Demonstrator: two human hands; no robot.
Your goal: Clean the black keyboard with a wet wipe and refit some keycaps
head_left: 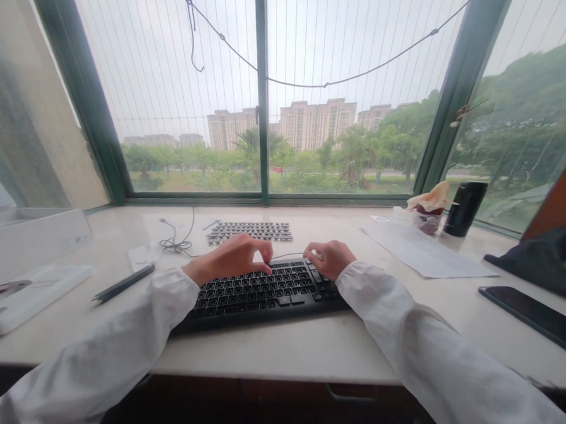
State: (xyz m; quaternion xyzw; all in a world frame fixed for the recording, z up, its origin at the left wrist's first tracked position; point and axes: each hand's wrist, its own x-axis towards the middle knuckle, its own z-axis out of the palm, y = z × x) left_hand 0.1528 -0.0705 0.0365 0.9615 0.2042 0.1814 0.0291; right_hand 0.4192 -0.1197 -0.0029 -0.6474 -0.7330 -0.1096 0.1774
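The black keyboard [246, 291] on the desk [281, 356] might skid into the loose keycaps [251, 230] beyond if pushed hard, with the left hand [229, 256], thumb and forefinger nearly together, above it, the right hand [331, 259] curled at its far edge, and either one's grip impossible to tell

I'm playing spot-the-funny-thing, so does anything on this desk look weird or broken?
Yes, the black keyboard looks odd: most of its keys have no caps, so bare sockets show. What look like loose keycaps lie in rows on the desk just beyond it. Nothing looks spilled.
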